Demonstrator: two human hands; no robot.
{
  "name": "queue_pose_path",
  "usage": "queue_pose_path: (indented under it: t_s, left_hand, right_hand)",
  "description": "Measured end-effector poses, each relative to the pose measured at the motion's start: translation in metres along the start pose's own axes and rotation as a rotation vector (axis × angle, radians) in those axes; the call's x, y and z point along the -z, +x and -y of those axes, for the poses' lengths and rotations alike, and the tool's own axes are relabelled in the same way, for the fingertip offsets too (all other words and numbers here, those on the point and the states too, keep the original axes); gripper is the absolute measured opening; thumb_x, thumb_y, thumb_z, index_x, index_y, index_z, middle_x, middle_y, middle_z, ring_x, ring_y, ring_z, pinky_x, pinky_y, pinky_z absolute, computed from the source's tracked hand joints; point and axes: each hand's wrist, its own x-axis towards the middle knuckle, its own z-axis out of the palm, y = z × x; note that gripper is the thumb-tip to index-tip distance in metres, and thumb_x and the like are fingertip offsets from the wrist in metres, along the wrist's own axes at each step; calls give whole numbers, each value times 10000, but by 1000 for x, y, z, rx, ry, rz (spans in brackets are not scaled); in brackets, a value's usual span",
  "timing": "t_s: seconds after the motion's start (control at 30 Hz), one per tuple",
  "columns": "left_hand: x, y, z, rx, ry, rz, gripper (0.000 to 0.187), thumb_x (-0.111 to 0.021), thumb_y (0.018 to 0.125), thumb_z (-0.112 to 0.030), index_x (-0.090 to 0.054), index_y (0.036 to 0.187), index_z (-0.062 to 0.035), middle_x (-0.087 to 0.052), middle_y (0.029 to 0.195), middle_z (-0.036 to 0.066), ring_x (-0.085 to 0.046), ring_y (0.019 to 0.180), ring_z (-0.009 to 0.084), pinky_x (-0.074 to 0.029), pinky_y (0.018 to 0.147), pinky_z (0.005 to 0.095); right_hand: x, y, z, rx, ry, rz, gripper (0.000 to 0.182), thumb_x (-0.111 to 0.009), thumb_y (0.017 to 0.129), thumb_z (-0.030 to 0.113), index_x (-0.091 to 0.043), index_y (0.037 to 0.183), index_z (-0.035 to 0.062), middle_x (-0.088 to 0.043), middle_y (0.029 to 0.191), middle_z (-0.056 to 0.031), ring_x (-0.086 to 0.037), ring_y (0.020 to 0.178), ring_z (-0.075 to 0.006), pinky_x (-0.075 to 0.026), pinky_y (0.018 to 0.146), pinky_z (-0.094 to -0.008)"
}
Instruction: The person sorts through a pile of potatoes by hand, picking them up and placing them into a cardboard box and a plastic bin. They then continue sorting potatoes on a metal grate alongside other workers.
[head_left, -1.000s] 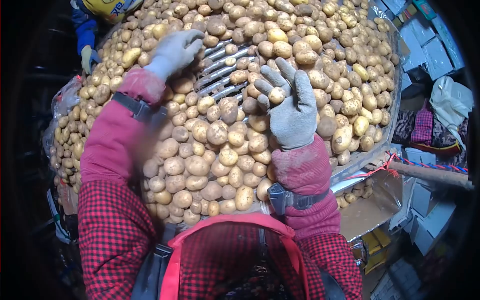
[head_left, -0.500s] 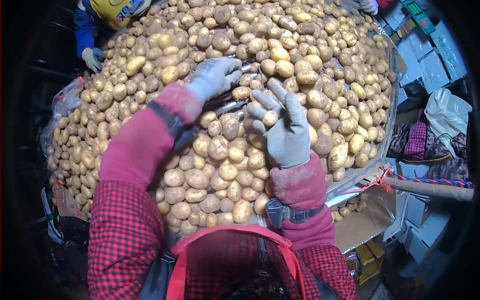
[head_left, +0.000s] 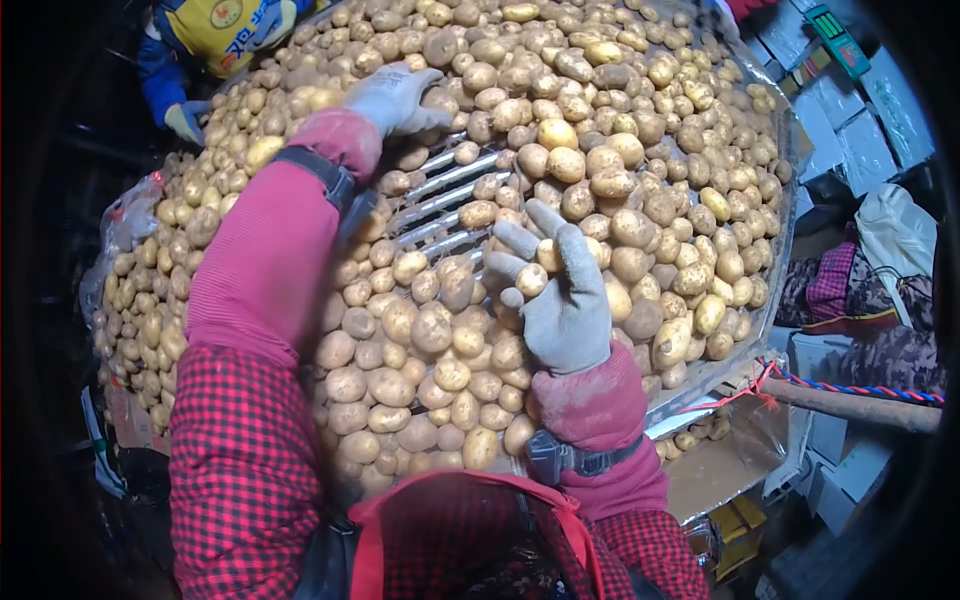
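Note:
My left hand (head_left: 395, 100), in a grey glove, rests on the potatoes at the far side of the bare slats (head_left: 440, 205). Its fingers are apart, and I see nothing held in them. Nearer to me, my right hand (head_left: 568, 310) is turned palm up with its fingers curled. A small potato (head_left: 532, 281) lies in it, with another small potato (head_left: 548, 255) just behind. Loose potatoes (head_left: 435, 325) of mixed sizes surround both hands, and a few lie on the metal slats between them.
Across the heap at upper left is another person's gloved hand (head_left: 187, 122). Boxes (head_left: 868, 140), a green device (head_left: 838, 40) and a white bag (head_left: 893, 230) are at right. A wooden pole (head_left: 860, 402) with twisted cord juts out by the table's metal edge (head_left: 715, 375).
My left hand has moved away and to the left, and more of the slats shows. My right hand has come slightly nearer to me, still with the small potato.

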Motion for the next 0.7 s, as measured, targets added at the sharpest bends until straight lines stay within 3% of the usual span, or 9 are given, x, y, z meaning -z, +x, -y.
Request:
queue_pose_path:
  t_s: [0.1, 0.27, 0.3, 0.4, 0.43, 0.5, 0.6, 0.67, 0.7]
  left_hand:
    - [3, 8, -15, 116, 22, 61, 897, -703, 792, -741, -569, 1494, -198, -536, 1460, 255, -501, 1368, 458, -439, 1125, 546]
    - [-22, -30, -17, 25, 16, -41, 864, -725, 766, -694, -589, 1422, -148, -535, 1410, 220, -507, 1327, 432, -436, 1100, 546]
    - [-19, -44, -30, -16, 18, 19, 843, -738, 763, -675, -586, 1396, -140, -541, 1398, 211, -515, 1317, 420, -439, 1092, 547]
    - [-38, -75, -47, -48, 26, -52, 789, -758, 774, -628, -576, 1350, -120, -551, 1378, 191, -521, 1316, 393, -460, 1051, 544]
    - [-29, -92, -54, -70, -56, -78, 780, -759, 786, -606, -580, 1322, -69, -545, 1373, 200, -547, 1286, 409, -477, 1023, 531]
    - [-27, -109, -52, -117, -156, 13, 755, -758, 793, -593, -590, 1299, -58, -553, 1351, 210, -564, 1259, 416, -480, 1021, 521]
    - [-13, -128, -32, -230, -226, 128, 660, -738, 846, -527, -617, 1311, -74, -589, 1312, 223, -600, 1193, 428, -484, 1027, 503]
    - [-11, -128, 0, -265, -383, 8, 709, -711, 882, -550, -576, 1423, -112, -608, 1342, 213, -596, 1236, 419, -483, 1056, 470]
    - [-10, -127, 14, -210, -186, -190, 690, -699, 881, -556, -582, 1427, -150, -609, 1351, 192, -596, 1234, 409, -482, 1053, 476]
  right_hand:
    - [-2, 1, 3, -98, 118, -14, 504, -417, 1097, 10, -314, 1589, -27, -533, 1475, -253, -640, 1232, -266, -528, 803, -215]
    - [-8, 3, 9, -140, 198, -58, 494, -421, 1116, 73, -325, 1593, -7, -562, 1443, -245, -651, 1205, -272, -530, 815, -237]
    - [-7, 0, 7, -32, -7, -13, 485, -414, 1135, 163, -340, 1587, 3, -565, 1441, -239, -649, 1213, -276, -532, 821, -239]
    - [3, 4, -5, -102, 417, 13, 554, -409, 1139, 378, -387, 1571, 32, -591, 1423, -194, -652, 1157, -249, -529, 811, -279]
    - [3, 5, -2, -99, 412, 19, 554, -409, 1139, 378, -387, 1571, 32, -591, 1423, -194, -652, 1157, -249, -529, 811, -279]
    - [3, 6, 4, -228, 614, -48, 530, -476, 1043, -70, -400, 1556, 42, -580, 1407, -208, -634, 1114, -203, -508, 812, -243]
    - [2, 5, 3, -208, 489, -67, 488, -465, 1071, -15, -411, 1552, 48, -585, 1405, -208, -644, 1131, -220, -517, 826, -260]
    - [2, 3, 1, -172, 423, -61, 471, -452, 1085, 17, -412, 1554, 53, -588, 1402, -209, -646, 1141, -227, -520, 833, -266]
    - [1, 3, 0, -128, 355, -50, 457, -438, 1100, 49, -413, 1556, 57, -592, 1400, -210, -648, 1151, -233, -522, 841, -272]
